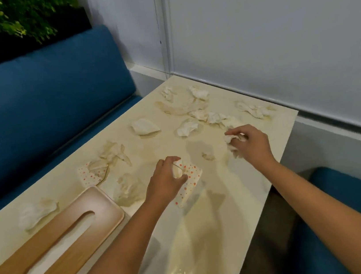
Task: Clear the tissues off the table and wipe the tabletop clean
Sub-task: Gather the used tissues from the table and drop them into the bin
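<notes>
While left hand (pixel 168 181) grips dotted tissue (pixel 191 181) at frame centre, right hand (pixel 251 145) pinches white tissue (pixel 233 140) right of centre; other tissues (pixel 145 126) scattered on tabletop (pixel 211 230), upper middle; box (pixel 51 248) lower left.

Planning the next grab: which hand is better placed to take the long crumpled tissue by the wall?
Right. The right hand, gripping a tissue wad, is nearest the long crumpled tissue; the left hand is farther off and holds a dotted napkin.
</notes>
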